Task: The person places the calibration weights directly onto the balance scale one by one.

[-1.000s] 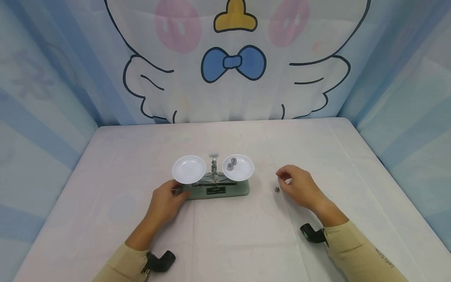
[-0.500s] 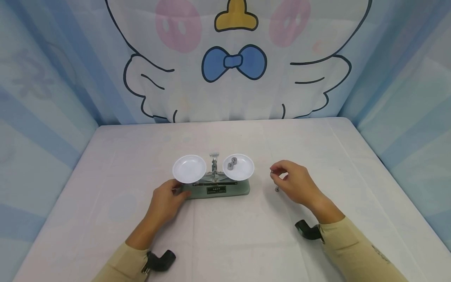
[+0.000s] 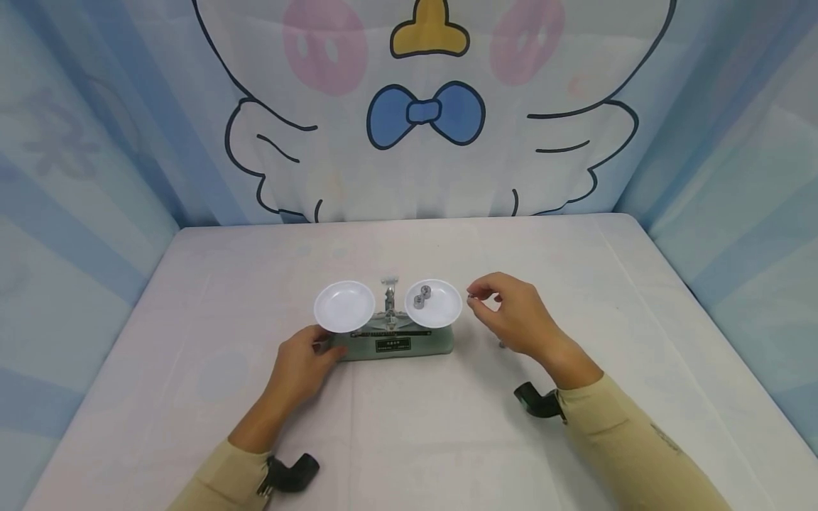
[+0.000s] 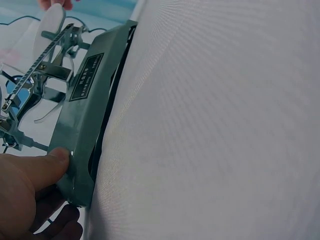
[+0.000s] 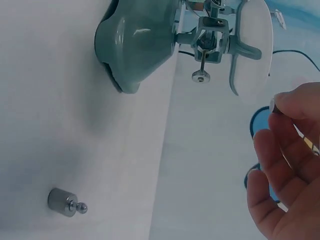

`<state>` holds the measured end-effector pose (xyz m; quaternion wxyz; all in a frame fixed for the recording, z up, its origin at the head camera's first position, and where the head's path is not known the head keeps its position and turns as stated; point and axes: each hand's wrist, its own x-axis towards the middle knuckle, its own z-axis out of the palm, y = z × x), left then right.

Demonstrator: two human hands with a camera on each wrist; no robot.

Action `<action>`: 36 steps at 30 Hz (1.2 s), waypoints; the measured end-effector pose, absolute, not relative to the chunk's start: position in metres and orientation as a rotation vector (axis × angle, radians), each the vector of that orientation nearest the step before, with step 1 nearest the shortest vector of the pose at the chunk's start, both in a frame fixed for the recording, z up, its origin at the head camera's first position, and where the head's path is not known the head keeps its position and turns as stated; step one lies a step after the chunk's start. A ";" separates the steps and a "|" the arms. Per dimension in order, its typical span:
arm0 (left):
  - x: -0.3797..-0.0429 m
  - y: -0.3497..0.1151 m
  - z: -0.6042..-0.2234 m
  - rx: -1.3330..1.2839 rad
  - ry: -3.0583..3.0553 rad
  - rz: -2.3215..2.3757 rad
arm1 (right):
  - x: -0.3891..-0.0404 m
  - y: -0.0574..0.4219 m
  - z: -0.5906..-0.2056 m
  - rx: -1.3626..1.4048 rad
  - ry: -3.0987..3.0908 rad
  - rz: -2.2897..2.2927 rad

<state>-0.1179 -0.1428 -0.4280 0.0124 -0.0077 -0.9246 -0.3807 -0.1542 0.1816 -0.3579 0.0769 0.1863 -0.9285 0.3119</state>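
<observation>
A green balance scale (image 3: 422, 345) with two white pans stands on the table. My left hand (image 3: 300, 369) grips the left end of its base, the thumb (image 4: 59, 159) on the front face. Bare white shows in the left pan (image 3: 344, 306). Two small metal weights (image 3: 419, 301) stand in the right pan (image 3: 444, 305). Just right of that pan, my right hand (image 3: 514, 312) pinches a small metal weight (image 5: 274, 106) between thumb and fingertip, mostly hidden by them. Another knobbed weight (image 5: 62, 202) rests on the table below the right hand, partly covered by it in the head view.
A pale cloth covers the table (image 3: 409, 440). Behind it hangs a curtain (image 3: 424, 177) with a cartoon print, and blue-striped curtains enclose both sides. A black wrist camera (image 3: 292, 473) juts from the left sleeve, another camera (image 3: 537, 401) from the right.
My right hand has lifted its weight off the table area and moved left and away from me, up to the right pan. The left hand keeps its place on the base.
</observation>
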 end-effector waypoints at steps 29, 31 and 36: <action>-0.118 -0.142 -0.427 -0.008 -2.883 -1.198 | -0.177 0.140 -0.356 0.731 -2.776 0.800; -0.117 -0.142 -0.426 -0.009 -2.881 -1.203 | -0.177 0.139 -0.355 0.731 -2.786 0.793; -0.116 -0.143 -0.426 -0.012 -2.876 -1.209 | -0.178 0.137 -0.354 0.726 -2.807 0.771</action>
